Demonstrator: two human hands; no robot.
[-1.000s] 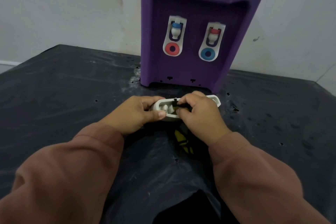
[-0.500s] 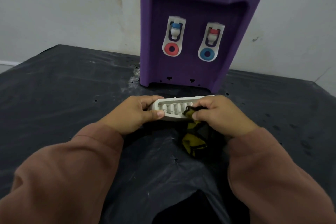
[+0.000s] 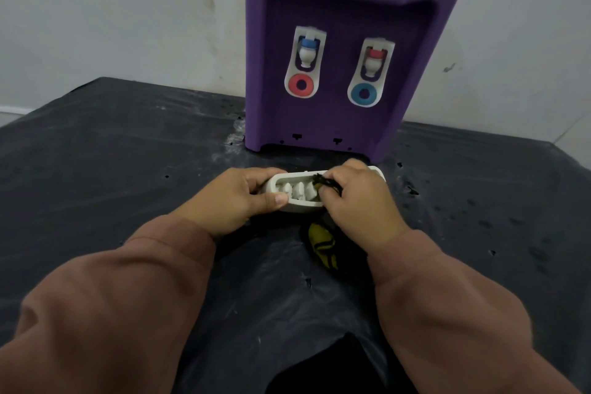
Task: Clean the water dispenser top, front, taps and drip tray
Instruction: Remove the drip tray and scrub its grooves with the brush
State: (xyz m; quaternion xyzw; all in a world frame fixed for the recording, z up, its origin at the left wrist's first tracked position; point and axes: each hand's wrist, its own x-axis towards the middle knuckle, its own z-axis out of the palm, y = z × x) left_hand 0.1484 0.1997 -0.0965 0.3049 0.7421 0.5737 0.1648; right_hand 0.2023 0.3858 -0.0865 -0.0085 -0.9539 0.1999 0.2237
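A purple water dispenser (image 3: 345,3) stands against the wall, with a blue-capped tap (image 3: 307,54) on the left and a red-capped tap (image 3: 374,62) on the right. In front of it I hold the white ribbed drip tray (image 3: 297,192), off the dispenser. My left hand (image 3: 236,198) grips the tray's left end, thumb on its near rim. My right hand (image 3: 358,201) pinches a black-and-yellow cloth (image 3: 323,246) and presses it into the tray's right half. The cloth's loose end hangs down below my right wrist.
The dispenser stands on a surface covered with black plastic sheeting (image 3: 112,153) that carries small holes and whitish smears. A stained white wall (image 3: 128,9) is behind it. My brown sleeves fill the lower part of the view.
My right hand with the cloth has moved back left along the tray, from its right end toward the middle. My left hand has kept its grip on the tray's left end.
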